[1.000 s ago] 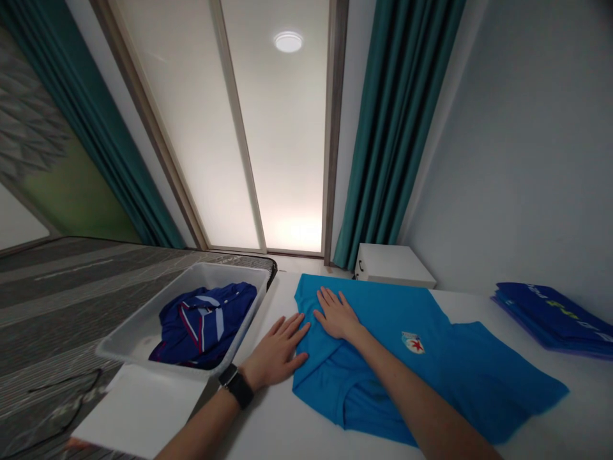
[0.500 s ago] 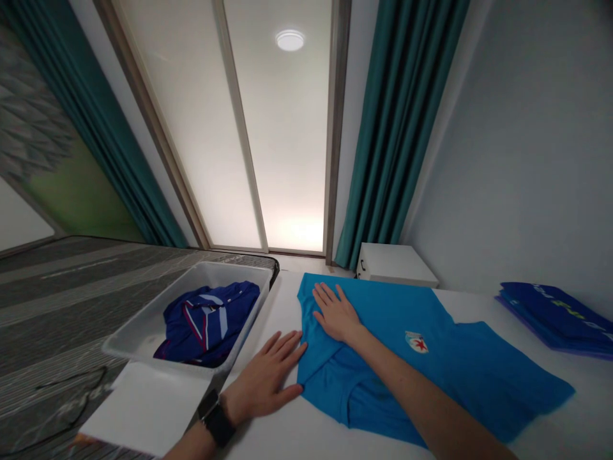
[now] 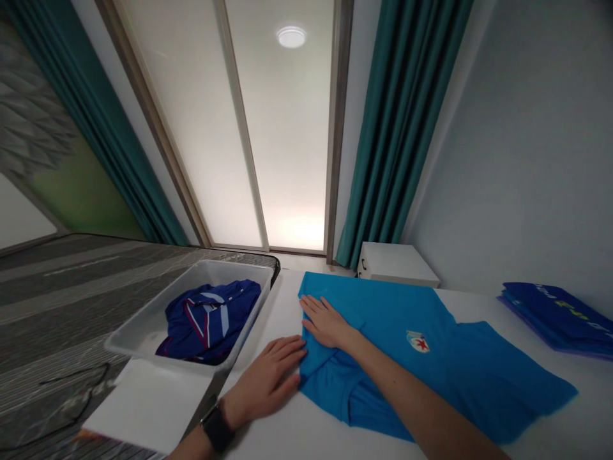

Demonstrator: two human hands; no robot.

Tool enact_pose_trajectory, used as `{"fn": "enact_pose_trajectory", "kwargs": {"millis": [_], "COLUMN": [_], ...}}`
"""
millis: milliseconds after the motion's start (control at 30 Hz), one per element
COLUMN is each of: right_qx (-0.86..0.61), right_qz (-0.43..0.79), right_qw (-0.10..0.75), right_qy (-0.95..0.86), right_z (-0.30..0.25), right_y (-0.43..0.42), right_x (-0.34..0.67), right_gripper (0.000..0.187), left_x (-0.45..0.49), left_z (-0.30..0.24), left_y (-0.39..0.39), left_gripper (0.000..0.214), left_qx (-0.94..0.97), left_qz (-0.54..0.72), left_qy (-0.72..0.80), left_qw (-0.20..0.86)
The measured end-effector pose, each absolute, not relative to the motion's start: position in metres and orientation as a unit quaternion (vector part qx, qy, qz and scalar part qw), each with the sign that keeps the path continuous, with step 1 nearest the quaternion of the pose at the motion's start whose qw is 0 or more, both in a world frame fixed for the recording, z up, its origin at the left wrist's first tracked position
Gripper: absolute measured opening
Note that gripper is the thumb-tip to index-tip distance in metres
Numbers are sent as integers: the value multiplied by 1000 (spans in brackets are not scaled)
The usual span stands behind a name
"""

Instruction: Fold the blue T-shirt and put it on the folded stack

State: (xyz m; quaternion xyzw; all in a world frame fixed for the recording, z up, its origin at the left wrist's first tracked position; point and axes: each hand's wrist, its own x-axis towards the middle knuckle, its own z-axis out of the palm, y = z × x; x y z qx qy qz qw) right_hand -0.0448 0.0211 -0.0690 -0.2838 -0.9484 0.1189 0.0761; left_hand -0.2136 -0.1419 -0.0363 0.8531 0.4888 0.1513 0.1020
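A bright blue T-shirt [image 3: 397,313] with a small white and red star badge lies spread sideways over the white table [image 3: 268,441]. Its near side is folded over and wrinkled. My right hand [image 3: 328,321] rests flat on the shirt close to its left edge, fingers stretched out and holding nothing. At that same edge, nearer to me, my left hand [image 3: 271,377] lies palm down with its fingertips touching the cloth. A black watch [image 3: 218,427] is on the left wrist.
Left of the table stands a clear plastic bin [image 3: 122,342] with a crumpled dark blue garment [image 3: 205,322] inside. Folded blue clothes [image 3: 555,316] are stacked at the right by the wall. A white cabinet [image 3: 402,263] stands behind the table; a white sheet [image 3: 148,399] lies below the bin.
My right hand has slid left and slightly toward me, to the shirt's left edge. The left hand has stayed nearly in place, its fingers a little closer together.
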Motion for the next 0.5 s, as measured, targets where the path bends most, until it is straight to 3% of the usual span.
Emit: {"fn": "enact_pose_trajectory", "kwargs": {"millis": [133,500], "right_qx": [-314,-360], "right_qz": [136,80], "right_qw": [81,73], "right_qy": [-936,-927], "right_z": [-67,-64], "right_y": [22,5], "right_x": [-31,40], "right_gripper": [61,58], "left_x": [-215,-173], "left_z": [-45,-43], "left_y": [-136,-113], "left_gripper": [41,44], "left_qx": [827,822], "left_qz": [214,220], "left_qy": [512,525], "left_qw": [93,34]}}
